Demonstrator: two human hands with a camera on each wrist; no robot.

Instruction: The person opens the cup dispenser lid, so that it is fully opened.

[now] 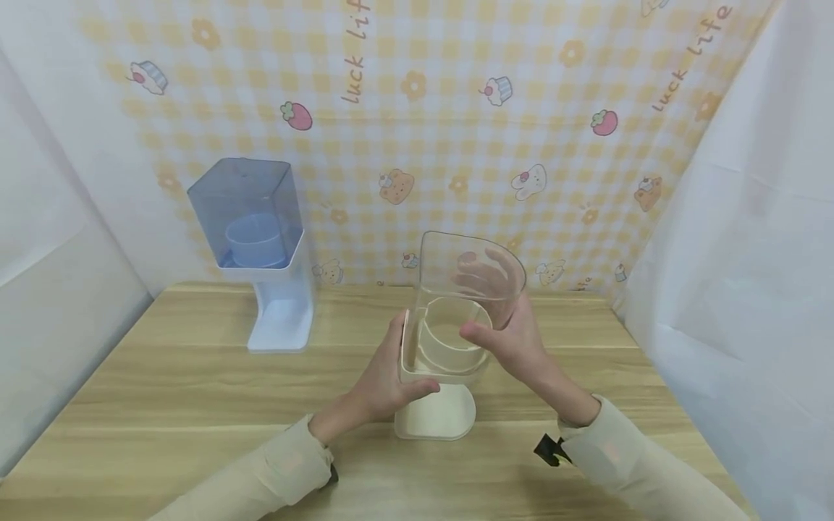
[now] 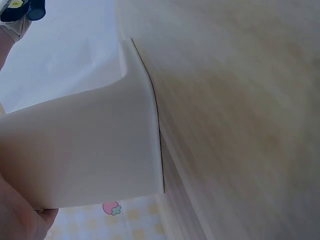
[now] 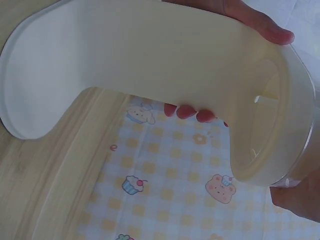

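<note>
A cream stand [image 1: 435, 418] with a flat foot and a tray-like head is upright on the table near its middle. A clear plastic cover [image 1: 449, 264] sits over the head, and a cream ring [image 1: 449, 354] shows through it. My left hand [image 1: 384, 380] grips the stand's left side just under the head, thumb across the front. In the right wrist view, that hand's fingertips [image 3: 186, 111] come round behind the cream column [image 3: 165, 55]. My right hand [image 1: 517, 340] holds the clear cover from the right, thumb on the front and fingers seen through it at the back.
At the back left of the wooden table [image 1: 195, 405] is a similar white stand [image 1: 280, 318] with a translucent blue cover [image 1: 244, 188]. A yellow checked cloth [image 1: 365, 130] hangs behind the table, with a white sheet [image 1: 736, 289] at the right.
</note>
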